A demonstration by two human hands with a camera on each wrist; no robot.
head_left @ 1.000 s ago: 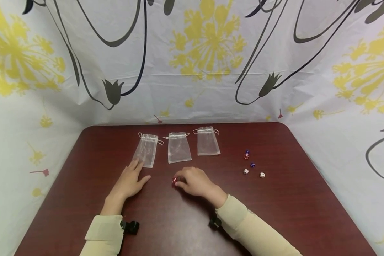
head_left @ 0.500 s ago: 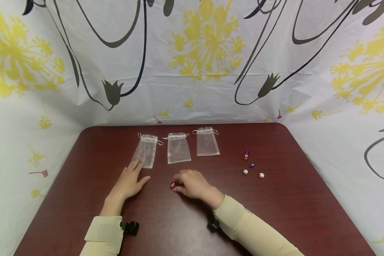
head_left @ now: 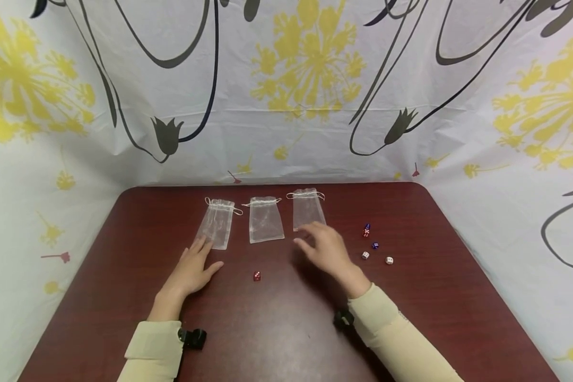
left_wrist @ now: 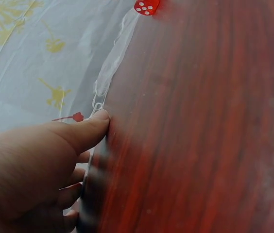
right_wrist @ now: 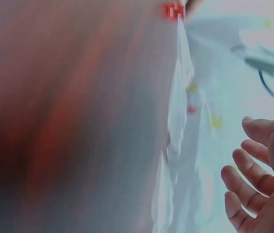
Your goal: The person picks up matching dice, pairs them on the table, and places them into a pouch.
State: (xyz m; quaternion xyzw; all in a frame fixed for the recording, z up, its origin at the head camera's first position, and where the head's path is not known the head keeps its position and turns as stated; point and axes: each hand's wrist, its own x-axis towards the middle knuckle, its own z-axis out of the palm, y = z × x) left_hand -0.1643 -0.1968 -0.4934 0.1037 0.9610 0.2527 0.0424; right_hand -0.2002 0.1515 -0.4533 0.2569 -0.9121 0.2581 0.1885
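One red die (head_left: pixel 257 276) with white pips sits alone mid-table, between the two hands. My left hand (head_left: pixel 189 270) rests flat with spread fingers, its fingertips on the lower end of the left sheer drawstring bag (head_left: pixel 218 223). Nothing is in my right hand (head_left: pixel 328 251), which is raised over the table, fingers loosely bent, overlapping the lower edge of the right sheer bag (head_left: pixel 307 207). The middle sheer bag (head_left: pixel 266 220) lies flat between the other two. The right wrist view is blurred, but the spread fingers (right_wrist: pixel 246 182) hold nothing there.
Right of the right hand lies a loose group of dice: a red die (head_left: pixel 366 233) touching or close to a blue die (head_left: pixel 367 226), another blue die (head_left: pixel 375 245), a white die (head_left: pixel 365 255) and a second white die (head_left: pixel 389 260). A patterned cloth (head_left: pixel 286 143) hangs behind the table.
The right hand has let go of the red die, leaving it on the table, and has moved right and away from me. The left hand has stayed in place.
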